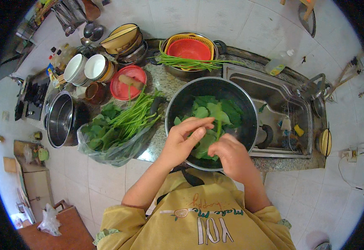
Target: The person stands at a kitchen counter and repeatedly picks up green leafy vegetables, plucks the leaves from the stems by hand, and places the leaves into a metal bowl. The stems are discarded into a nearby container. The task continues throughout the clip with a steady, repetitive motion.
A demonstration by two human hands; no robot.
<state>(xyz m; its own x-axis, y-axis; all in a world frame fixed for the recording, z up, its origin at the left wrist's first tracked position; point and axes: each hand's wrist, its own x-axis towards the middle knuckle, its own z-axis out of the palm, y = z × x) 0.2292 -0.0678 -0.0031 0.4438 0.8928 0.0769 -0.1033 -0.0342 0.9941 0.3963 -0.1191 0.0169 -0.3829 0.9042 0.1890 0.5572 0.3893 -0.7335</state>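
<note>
Over the large dark pot (244, 137) at the near edge of the counter, both bare hands meet at a green leafy sprig (218, 121), which is above a loose pile of leaves (232, 109) inside the pot. From the right, the right hand (230, 154) has its fingers curled together, clamped on the sprig's lower end. The left hand (184, 138) reaches in from the left with its fingers stretched toward the sprig and its thumb a little apart from them; whether those fingertips pinch anything I cannot tell, since the hand itself hides the contact. Just left of the pot, a clear plastic bag (121, 157) bulges with more greens, their long stems (134, 113) pointing to the far right. Beyond it lies a red dish (125, 92) (a brown, rounded piece (130, 81) rests in it), with white bowls (95, 66) farther left and an open metal pot (61, 118) at the left. On the far side, a red basin (190, 50) sits within a yellow colander (210, 41), and thin green stems (194, 63) lie across the near side. To the right is the steel sink (269, 96), with a yellow sponge (299, 130) toward its right end
</note>
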